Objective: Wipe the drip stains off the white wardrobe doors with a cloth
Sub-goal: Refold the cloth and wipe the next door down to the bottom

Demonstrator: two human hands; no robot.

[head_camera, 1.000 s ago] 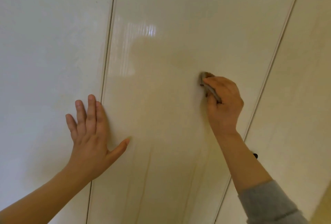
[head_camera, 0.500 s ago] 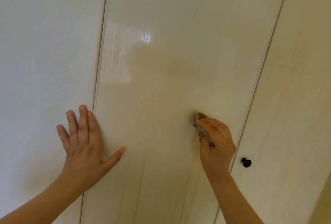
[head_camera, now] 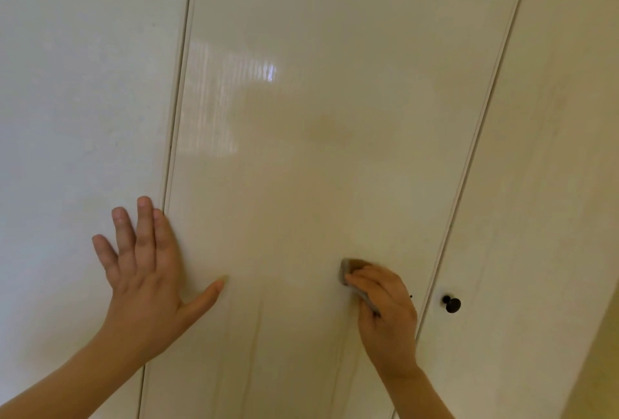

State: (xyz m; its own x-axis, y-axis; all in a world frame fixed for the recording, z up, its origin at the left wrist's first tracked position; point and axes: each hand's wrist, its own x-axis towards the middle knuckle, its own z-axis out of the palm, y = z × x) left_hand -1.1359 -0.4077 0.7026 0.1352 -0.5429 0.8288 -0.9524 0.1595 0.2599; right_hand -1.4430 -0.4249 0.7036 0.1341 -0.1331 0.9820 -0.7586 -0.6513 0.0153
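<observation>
Head view, looking up along three glossy white wardrobe door panels; the smooth, lacquer-like middle door [head_camera: 318, 184] carries a soft window reflection on its upper left and a faint yellowish smudge near its centre. Narrow vertical seams separate it from the left white door panel [head_camera: 77, 100] and the right white door panel [head_camera: 552, 150]. Pale brownish drip stains [head_camera: 256, 345] run as thin vertical streaks down the lower part of the middle door, between the two hands. The right hand [head_camera: 388, 314] has its grip closed on a small folded grey-brown cloth [head_camera: 351, 269], fingers curled over it and pressing it flat against the middle door; only the blunt, rectangular upper end of the cloth shows above the fingertips, with a thin edge visible along the thumb side. Its long axis appears to run up-left to down-right, the exposed end pointing up the door. The left hand [head_camera: 147, 284] lies open and flat, fingers spread, the palm across the seam between left and middle doors, the thumb reaching onto the middle door. A small round black knob [head_camera: 452, 304] sits on the right panel, just beside the right hand. Bottom right, a strip of yellowish wall [head_camera: 599, 368] shows.
</observation>
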